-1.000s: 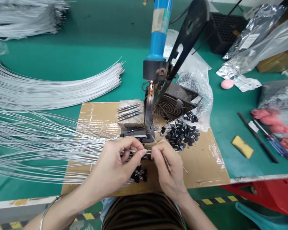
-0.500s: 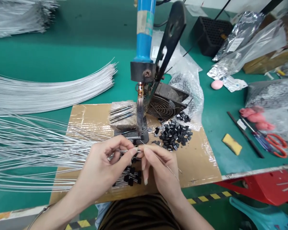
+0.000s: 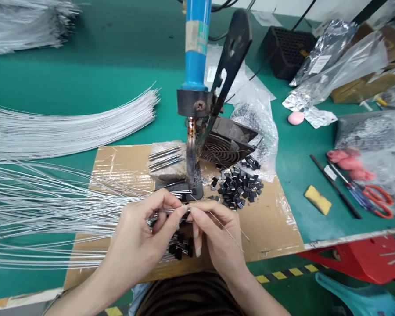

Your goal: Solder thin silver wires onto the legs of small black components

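hands [image 3: 184, 219] pinch thin silver wire [image 3: 169, 210], straight and shiny, between fingertips.

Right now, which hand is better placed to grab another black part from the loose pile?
Probably right. The right hand sits nearer the pile of black parts; the left hand pinches a wire.

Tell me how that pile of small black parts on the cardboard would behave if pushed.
The black parts lie loose in a heap, so they would probably scatter rather than move together. The taped cardboard looks glossy, so they may slide easily. Being tiny, each is likely light.
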